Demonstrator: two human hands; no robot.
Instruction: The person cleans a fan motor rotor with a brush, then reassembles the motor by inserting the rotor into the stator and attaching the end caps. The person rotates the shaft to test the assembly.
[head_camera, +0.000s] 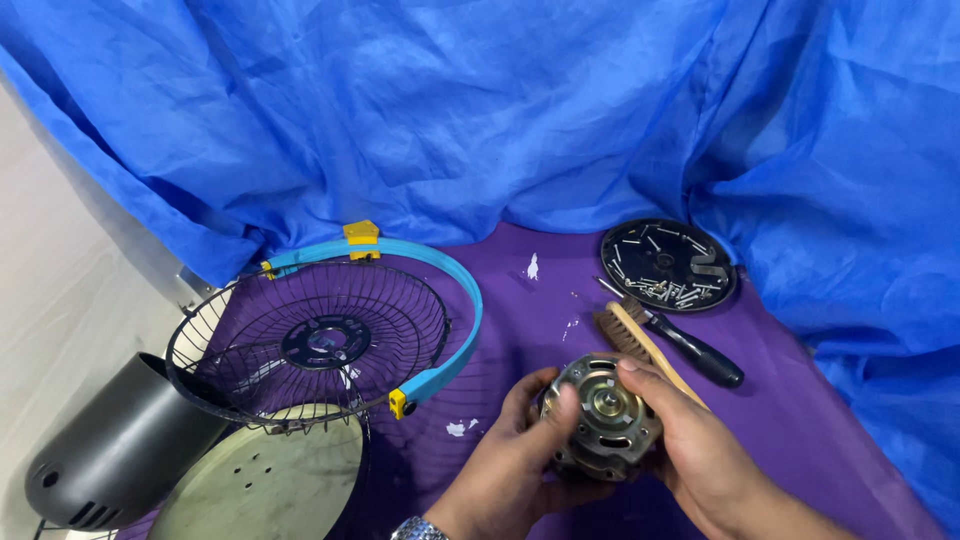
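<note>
Both my hands hold a round metal fan motor (603, 415) low in the middle of the view, above the purple cloth (520, 300). My left hand (510, 460) cups its left side, thumb on the front face. My right hand (700, 450) grips the right side and also holds a wooden-handled brush (640, 340), whose bristles point up and to the left behind the motor. A watch shows on my left wrist (415, 528).
A black wire fan guard (310, 340) with a blue rim band (455, 300) lies at left, over a pale round disc (260, 480). A black motor cover (115, 450) sits far left. A black dish of screws (667, 265) and a black-handled screwdriver (690, 350) lie at right. Blue sheet (450, 110) behind.
</note>
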